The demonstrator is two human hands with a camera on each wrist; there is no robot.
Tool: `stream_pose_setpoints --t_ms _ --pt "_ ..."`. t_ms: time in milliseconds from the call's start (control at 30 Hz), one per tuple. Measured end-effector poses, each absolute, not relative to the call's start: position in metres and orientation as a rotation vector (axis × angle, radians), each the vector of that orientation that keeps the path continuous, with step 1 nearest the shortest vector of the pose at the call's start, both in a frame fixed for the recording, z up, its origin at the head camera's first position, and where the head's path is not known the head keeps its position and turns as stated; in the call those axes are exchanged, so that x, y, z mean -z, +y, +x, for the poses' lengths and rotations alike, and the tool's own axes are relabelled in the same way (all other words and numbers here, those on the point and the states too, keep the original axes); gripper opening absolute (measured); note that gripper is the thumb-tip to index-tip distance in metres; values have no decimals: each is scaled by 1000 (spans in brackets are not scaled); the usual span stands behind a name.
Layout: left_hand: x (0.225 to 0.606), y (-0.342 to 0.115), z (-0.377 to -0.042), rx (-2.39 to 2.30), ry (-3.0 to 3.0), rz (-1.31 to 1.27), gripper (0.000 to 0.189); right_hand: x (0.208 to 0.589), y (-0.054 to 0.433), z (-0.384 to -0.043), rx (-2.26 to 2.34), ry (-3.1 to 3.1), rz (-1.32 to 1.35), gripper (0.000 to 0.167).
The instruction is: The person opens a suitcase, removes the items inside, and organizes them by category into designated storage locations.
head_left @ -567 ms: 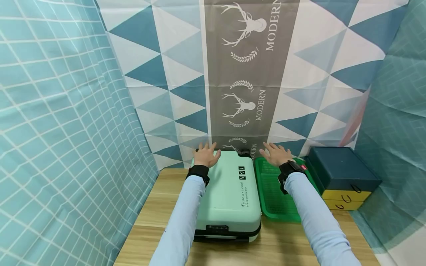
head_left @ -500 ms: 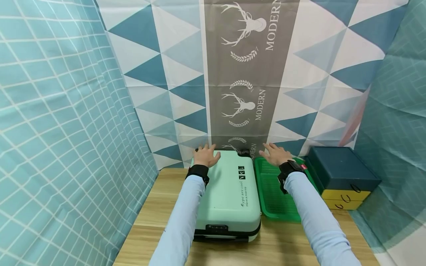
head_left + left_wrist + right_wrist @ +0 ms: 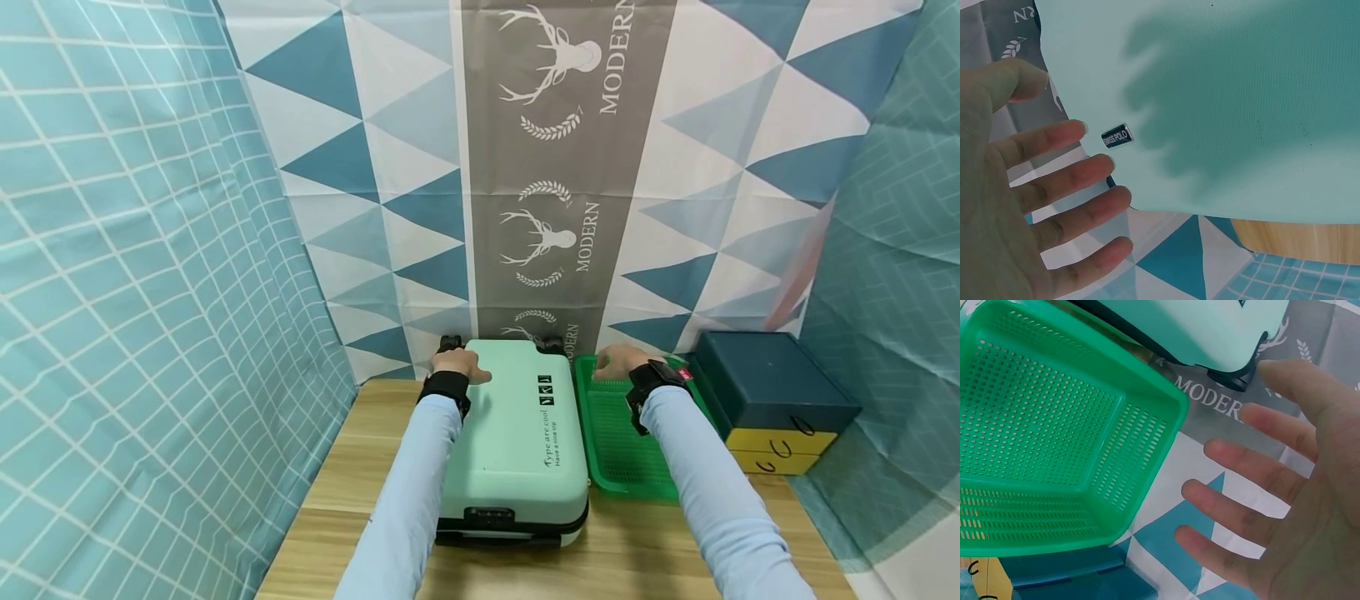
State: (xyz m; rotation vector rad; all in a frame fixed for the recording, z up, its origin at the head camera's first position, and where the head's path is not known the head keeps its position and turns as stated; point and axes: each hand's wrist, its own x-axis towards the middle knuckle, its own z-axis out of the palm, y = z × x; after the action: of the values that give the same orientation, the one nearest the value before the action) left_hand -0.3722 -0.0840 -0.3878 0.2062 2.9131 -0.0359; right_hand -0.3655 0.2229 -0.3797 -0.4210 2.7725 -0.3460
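A mint-green hard-shell suitcase [image 3: 510, 454] lies flat on the wooden table, its black combination lock [image 3: 490, 515] facing the near side. Above its far left corner hovers my left hand [image 3: 459, 363], holding nothing. In the left wrist view that hand [image 3: 1022, 194] has its fingers spread and fairly straight, apart from the lid, and casts a shadow on it. My right hand [image 3: 624, 362] is over the far end of a green plastic basket [image 3: 626, 458]. The right wrist view shows this hand [image 3: 1297, 487] with extended fingers, nothing in them, clear of the basket rim [image 3: 1160, 394].
Right of the basket stands a dark blue box [image 3: 772, 375] with yellow at its front and small black loops. A black suitcase wheel [image 3: 553, 345] sits at the far end. Patterned cloth [image 3: 405, 208] hangs behind; tile-print cloth [image 3: 150, 292] lines the left.
Both hands have bent down at the wrists, so the fingers that pointed up and forward now point downward. The forearms, suitcase and basket stay where they were.
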Motion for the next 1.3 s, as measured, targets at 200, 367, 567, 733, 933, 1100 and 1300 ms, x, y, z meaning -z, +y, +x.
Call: stream_pose_setpoints --t_ms 200,367,567,733,933,1100,1300 --pt "393 -83 -376 43 2955 232 50 386 225 -368 365 2788 -415 30" --pt "400 -87 -379 90 3003 326 49 401 229 -370 429 2845 -463 27" --pt "424 -95 -378 108 3055 510 52 437 224 -366 625 2982 -561 28" --pt "451 -93 -363 -66 3124 736 57 468 210 -352 813 3068 -617 31" --pt "472 -94 -330 -241 3184 1017 53 494 189 -321 1103 3150 -730 28" --pt "485 -100 -299 -330 3212 1196 54 508 171 -290 1146 3235 -949 27" --pt "504 -111 -265 -291 3178 1193 61 527 160 -260 1005 3255 -1126 28"
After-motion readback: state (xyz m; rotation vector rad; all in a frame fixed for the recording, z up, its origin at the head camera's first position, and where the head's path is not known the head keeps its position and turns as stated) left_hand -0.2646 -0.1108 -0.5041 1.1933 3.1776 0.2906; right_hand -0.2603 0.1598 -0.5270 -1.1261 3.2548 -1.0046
